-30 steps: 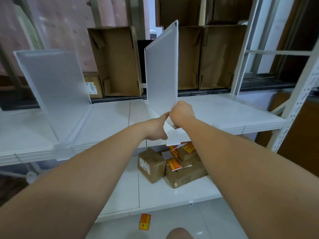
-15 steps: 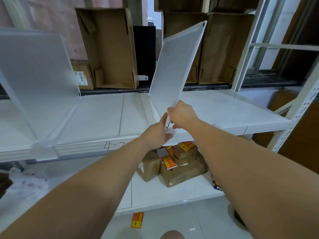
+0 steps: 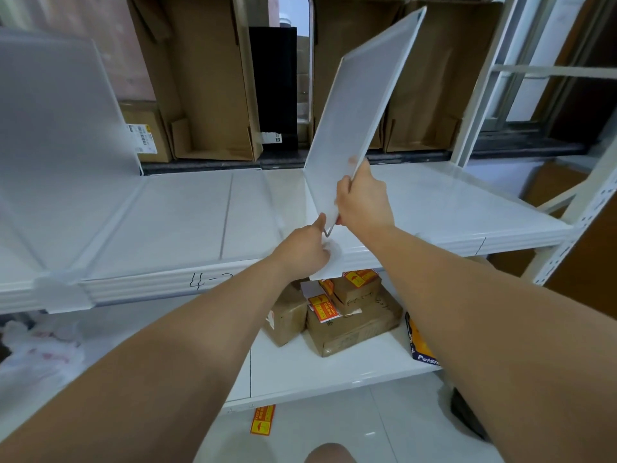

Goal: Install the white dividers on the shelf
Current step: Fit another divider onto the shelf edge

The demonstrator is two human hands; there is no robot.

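While the white divider (image 3: 360,101) leans rightward over the middle of the shelf (image 3: 183,212), the right hand (image 3: 362,202) grips its near edge and the left hand (image 3: 305,248) pinches its front clip (image 3: 329,265) at the shelf's near lip. Next, likely: stand it upright, then seat the clip, like the fitted divider (image 3: 60,128) at left.

Frosted translucent plastic divider (image 3: 359,105), glossy white shelf (image 3: 187,212), matt brown cardboard boxes (image 3: 354,325)
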